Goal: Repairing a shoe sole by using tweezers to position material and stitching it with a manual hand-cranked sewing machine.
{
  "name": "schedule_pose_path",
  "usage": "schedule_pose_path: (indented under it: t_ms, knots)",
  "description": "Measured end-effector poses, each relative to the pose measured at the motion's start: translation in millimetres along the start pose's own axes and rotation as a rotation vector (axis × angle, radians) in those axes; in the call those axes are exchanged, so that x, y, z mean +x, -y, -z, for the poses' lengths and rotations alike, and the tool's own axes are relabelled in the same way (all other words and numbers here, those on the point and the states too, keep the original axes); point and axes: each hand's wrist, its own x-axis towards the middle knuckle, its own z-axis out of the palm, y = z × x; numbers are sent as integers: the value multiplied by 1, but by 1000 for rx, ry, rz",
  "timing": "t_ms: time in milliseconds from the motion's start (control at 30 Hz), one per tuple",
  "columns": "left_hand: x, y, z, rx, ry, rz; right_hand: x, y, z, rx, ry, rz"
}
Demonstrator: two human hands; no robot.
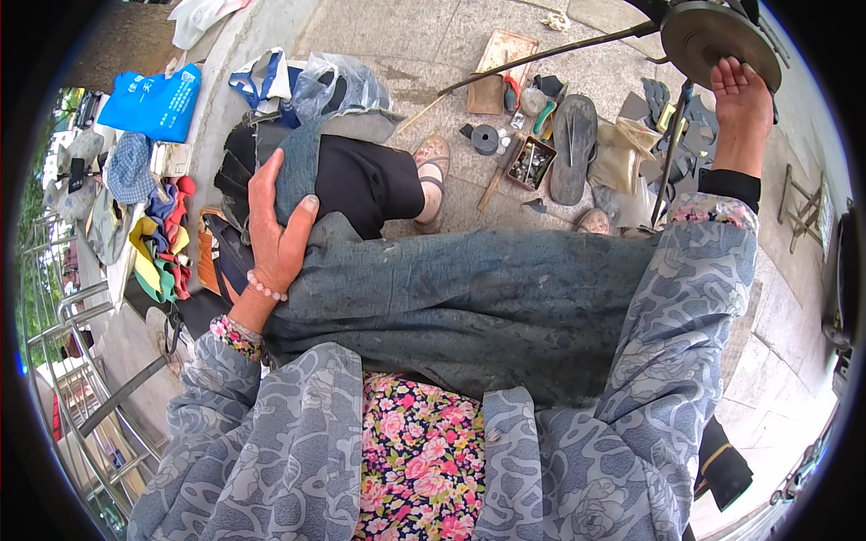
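Note:
My left hand (278, 221) lies on worn dark-blue denim cloth (487, 270) that drapes across my lap. Its thumb and fingers are spread, and a pink bead bracelet circles the wrist. At the upper right, my right hand (741, 101) is raised against a round dark metal wheel (708, 41). The palm is turned up, with the slightly bent fingers over the wheel's face; any contact behind the hand is hidden. A long thin metal rod (550, 59) slants leftward from beside the wheel. Black trousers (365, 185) show beyond the denim.
On the paving lie a dark shoe sole (574, 149), a small box of metal bits (530, 162), a black roll (485, 139) and a hammer-like wooden handle (492, 187). Leftward are a blue bag (152, 104), coloured cloth pieces (162, 239) and metal railings (86, 397). A wooden stool (806, 212) stands far right.

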Motion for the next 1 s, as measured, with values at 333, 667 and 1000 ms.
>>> schedule_pose_path:
  t_ms: [333,667,1000]
  knots:
    - [-1,1,0,-9,0,-7,-1,-1,-1,9,-20,0]
    - [-1,-2,0,6,26,21,-4,-1,-3,15,-8,17]
    - [-1,1,-1,-10,-2,-1,-19,0,-12,-35,-30,39]
